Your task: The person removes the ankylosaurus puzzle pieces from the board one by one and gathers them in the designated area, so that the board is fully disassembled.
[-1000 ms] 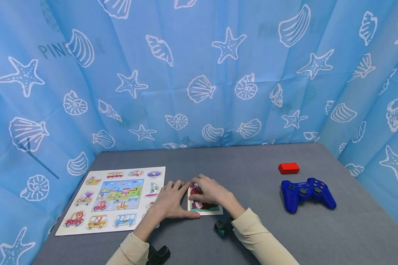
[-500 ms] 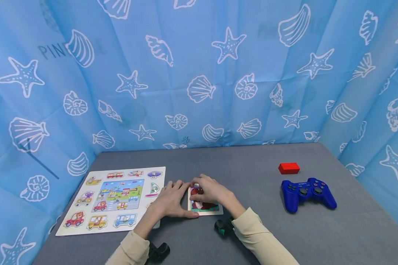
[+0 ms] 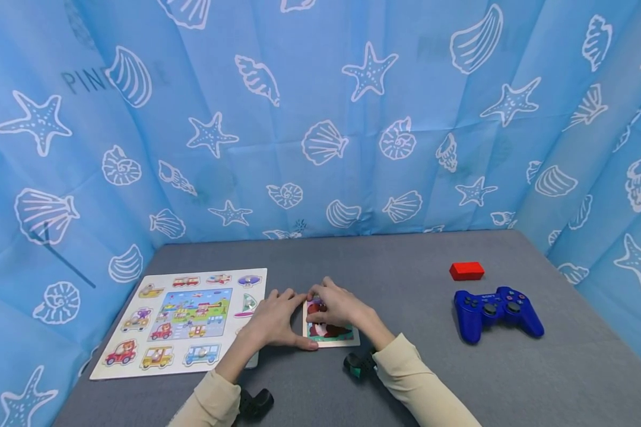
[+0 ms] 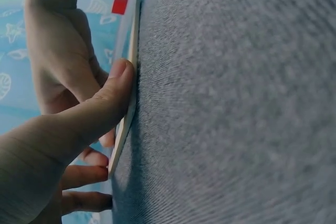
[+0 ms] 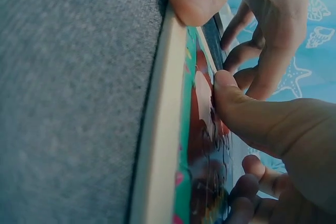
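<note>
A small jigsaw puzzle [image 3: 331, 333] in a pale wooden frame lies on the grey table, showing a brown animal on green. My left hand [image 3: 275, 323] holds it from the left, thumb along the near edge and fingers by the far left corner. Above the puzzle, my right hand [image 3: 342, 307] has its fingers curled, with the thumb [image 5: 228, 85] on the picture's surface. The puzzle's far right part is covered by this hand. In the left wrist view the frame [image 4: 123, 127] appears edge-on, with the left thumb [image 4: 118, 85] against it.
Left of the hands lies a white vehicle puzzle board [image 3: 98, 370], partly behind the left arm. A red block [image 3: 466, 271] and a blue game controller [image 3: 497, 311] lie to the right. A blue curtain [image 3: 278, 148] with shell prints hangs behind the table.
My left thumb has slid slightly left along the puzzle's near edge. My right hand stays over the puzzle with only a slight shift, and the puzzle stays in place.
</note>
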`<control>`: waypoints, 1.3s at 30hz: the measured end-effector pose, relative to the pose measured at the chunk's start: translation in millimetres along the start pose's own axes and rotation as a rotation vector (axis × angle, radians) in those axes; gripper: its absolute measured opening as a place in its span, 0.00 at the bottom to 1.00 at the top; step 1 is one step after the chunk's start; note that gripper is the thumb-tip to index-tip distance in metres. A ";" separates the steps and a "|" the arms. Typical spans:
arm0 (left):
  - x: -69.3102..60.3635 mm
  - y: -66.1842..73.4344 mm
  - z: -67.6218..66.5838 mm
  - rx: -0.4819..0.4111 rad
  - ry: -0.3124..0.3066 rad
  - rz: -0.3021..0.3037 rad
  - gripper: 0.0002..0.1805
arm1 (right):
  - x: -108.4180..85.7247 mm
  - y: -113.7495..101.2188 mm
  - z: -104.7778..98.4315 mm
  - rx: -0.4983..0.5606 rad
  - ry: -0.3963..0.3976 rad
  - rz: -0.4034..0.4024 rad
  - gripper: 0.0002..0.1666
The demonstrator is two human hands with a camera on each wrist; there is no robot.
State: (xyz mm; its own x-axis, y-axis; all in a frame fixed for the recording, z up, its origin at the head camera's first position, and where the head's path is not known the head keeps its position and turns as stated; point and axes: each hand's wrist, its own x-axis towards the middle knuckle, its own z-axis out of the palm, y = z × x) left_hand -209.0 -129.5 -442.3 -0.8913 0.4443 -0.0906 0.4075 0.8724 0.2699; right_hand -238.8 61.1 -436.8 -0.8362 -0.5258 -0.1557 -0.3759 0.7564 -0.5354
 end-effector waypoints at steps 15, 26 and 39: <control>0.4 3.1 0.9 0.015 -0.005 -0.011 0.59 | -1.3 0.9 0.3 0.065 0.011 -0.025 0.21; 0.0 1.8 1.4 0.023 0.000 -0.020 0.59 | -6.1 2.8 -2.2 0.069 0.074 -0.125 0.23; 1.0 1.7 1.1 0.022 0.002 -0.018 0.59 | -9.5 4.6 -0.5 0.079 0.126 -0.136 0.21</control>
State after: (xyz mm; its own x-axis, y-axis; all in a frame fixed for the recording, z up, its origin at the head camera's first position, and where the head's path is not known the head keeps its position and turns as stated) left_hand -209.0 -127.3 -443.1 -0.8986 0.4286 -0.0936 0.3961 0.8844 0.2470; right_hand -232.8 69.8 -437.4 -0.8251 -0.5645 0.0245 -0.4603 0.6465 -0.6084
